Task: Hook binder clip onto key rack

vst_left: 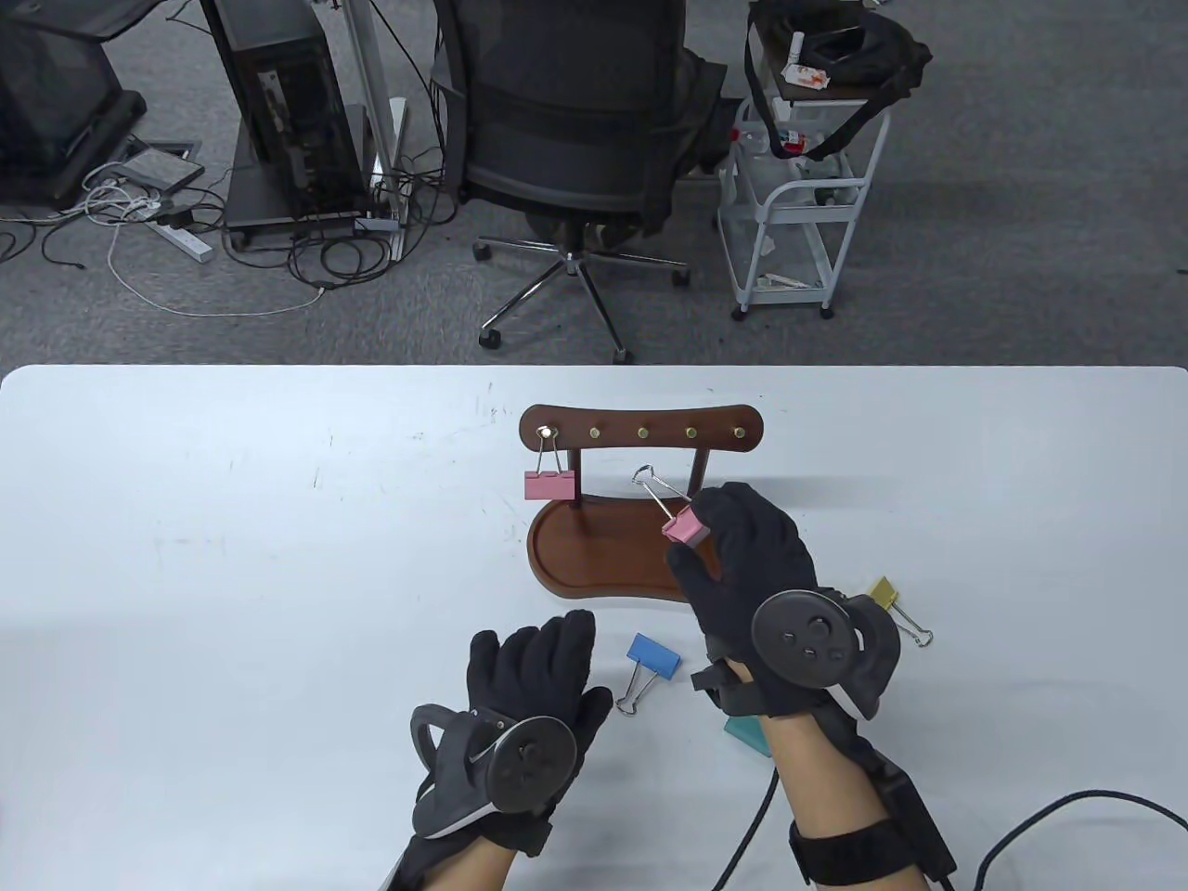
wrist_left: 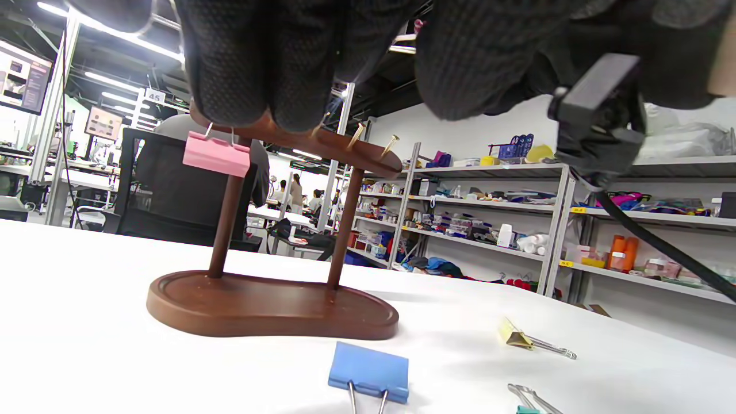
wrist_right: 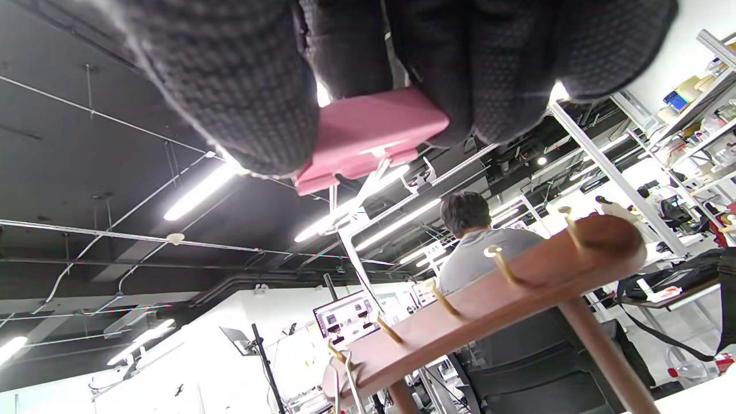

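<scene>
The brown wooden key rack (vst_left: pixel 640 433) stands mid-table with several brass pegs; it also shows in the left wrist view (wrist_left: pixel 270 305) and the right wrist view (wrist_right: pixel 489 305). One pink binder clip (vst_left: pixel 550 485) hangs from the leftmost peg, seen too in the left wrist view (wrist_left: pixel 217 154). My right hand (vst_left: pixel 738 557) pinches a second pink binder clip (vst_left: pixel 685 527) above the rack's base, its wire handles (vst_left: pixel 652 489) pointing up-left below the pegs. That clip (wrist_right: pixel 368 138) shows between my fingertips in the right wrist view. My left hand (vst_left: pixel 534 673) rests flat on the table, holding nothing.
A blue binder clip (vst_left: pixel 652 661) lies between my hands, also in the left wrist view (wrist_left: pixel 369 371). A yellow clip (vst_left: pixel 889 599) lies right of my right hand. A teal clip (vst_left: pixel 747 733) is partly hidden under my right wrist. A cable (vst_left: pixel 1049 821) trails at bottom right.
</scene>
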Demonstrator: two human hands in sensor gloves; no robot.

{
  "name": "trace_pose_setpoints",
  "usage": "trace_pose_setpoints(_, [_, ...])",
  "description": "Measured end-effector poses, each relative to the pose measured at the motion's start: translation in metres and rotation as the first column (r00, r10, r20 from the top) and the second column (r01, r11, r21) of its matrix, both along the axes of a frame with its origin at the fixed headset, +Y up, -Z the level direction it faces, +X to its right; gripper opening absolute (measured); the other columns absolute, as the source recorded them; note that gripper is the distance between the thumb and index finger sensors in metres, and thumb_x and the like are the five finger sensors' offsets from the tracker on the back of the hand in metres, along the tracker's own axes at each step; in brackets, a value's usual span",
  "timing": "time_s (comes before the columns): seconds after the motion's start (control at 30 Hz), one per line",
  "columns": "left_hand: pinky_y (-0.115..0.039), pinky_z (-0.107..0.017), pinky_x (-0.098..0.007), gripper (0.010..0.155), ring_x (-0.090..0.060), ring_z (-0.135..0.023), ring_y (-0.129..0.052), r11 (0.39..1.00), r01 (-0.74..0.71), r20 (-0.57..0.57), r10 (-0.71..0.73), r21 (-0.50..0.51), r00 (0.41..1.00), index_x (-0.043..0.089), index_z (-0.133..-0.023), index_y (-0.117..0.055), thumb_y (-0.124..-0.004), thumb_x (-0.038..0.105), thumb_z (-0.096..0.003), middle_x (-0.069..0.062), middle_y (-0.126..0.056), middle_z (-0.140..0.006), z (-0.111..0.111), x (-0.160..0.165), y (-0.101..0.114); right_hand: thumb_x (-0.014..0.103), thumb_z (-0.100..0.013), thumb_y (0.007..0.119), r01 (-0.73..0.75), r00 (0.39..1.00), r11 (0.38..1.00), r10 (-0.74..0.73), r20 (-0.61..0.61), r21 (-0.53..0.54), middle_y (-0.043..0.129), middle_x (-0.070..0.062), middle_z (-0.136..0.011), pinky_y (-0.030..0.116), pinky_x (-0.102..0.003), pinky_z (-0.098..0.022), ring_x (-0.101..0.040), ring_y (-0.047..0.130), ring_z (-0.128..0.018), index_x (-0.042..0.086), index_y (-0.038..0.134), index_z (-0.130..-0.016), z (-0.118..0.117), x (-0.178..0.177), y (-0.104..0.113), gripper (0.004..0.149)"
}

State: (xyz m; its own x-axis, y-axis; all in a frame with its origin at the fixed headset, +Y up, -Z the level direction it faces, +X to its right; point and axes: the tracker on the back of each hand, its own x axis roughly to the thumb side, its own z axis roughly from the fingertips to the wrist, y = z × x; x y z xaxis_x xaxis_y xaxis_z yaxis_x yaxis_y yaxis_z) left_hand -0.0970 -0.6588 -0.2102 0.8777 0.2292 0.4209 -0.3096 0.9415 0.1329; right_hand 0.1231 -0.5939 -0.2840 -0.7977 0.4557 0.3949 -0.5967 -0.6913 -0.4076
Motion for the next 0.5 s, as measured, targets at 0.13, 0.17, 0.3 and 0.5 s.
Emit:
trace_pose_setpoints(0.13, [-0.047, -0.069, -0.080, 0.075, -0.056, -0.094, -0.079, 1.000, -0.001, -0.003, 0.001, -0.006, 1.000, 0.001, -0.116, -0.059, -0.084, 0.038, -0.0563, -0.027, -0.078, -0.108, 0.000, 0.000, 0.000, 0.041, -0.048, 0.090, -0.002, 1.000, 1.000, 0.003, 0.015, -0.016, 0.073, -0.030, -0.103, 0.065, -0.069, -0.060, -0.056, 0.077, -0.085, 0.002, 0.070, -0.104, -0.013, -0.017, 0.002, 0.071])
trace_pose_setpoints(0.17, [-0.047, -0.069, -0.080, 0.074, -0.056, -0.094, -0.079, 1.000, -0.003, -0.004, 0.003, -0.007, 1.000, 0.001, -0.116, -0.059, -0.084, 0.038, -0.0562, -0.027, -0.078, -0.108, 0.000, -0.001, 0.000, 0.041, -0.048, 0.090, 0.001, 1.000, 1.000, 0.000, 0.022, -0.028, 0.073, -0.030, -0.103, 0.065, -0.069, -0.060, -0.056, 0.077, -0.085, 0.002, 0.068, -0.105, -0.016, -0.021, 0.002, 0.073])
trace_pose_setpoints(0.3, [-0.047, -0.069, -0.080, 0.074, -0.056, -0.094, -0.079, 1.000, -0.002, -0.010, 0.002, -0.014, 1.000, 0.001, -0.116, -0.059, -0.084, 0.038, -0.0564, -0.027, -0.078, -0.108, -0.001, -0.002, -0.001, 0.041, -0.049, 0.090, -0.001, 0.999, 0.998, 0.004, 0.049, -0.059, 0.071, -0.030, -0.104, 0.065, -0.069, -0.059, -0.056, 0.077, -0.085, 0.000, 0.064, -0.108, -0.030, -0.036, 0.000, 0.076])
trace_pose_setpoints(0.5, [-0.047, -0.069, -0.080, 0.074, -0.056, -0.093, -0.080, 1.000, -0.010, -0.017, 0.009, -0.021, 1.000, 0.001, -0.116, -0.059, -0.084, 0.038, -0.0565, -0.027, -0.079, -0.108, -0.002, -0.003, -0.001, 0.041, -0.050, 0.089, -0.024, 0.996, 0.995, 0.033, 0.088, -0.097, 0.070, -0.030, -0.105, 0.064, -0.068, -0.060, -0.056, 0.076, -0.086, 0.000, 0.062, -0.109, -0.045, -0.051, -0.004, 0.077])
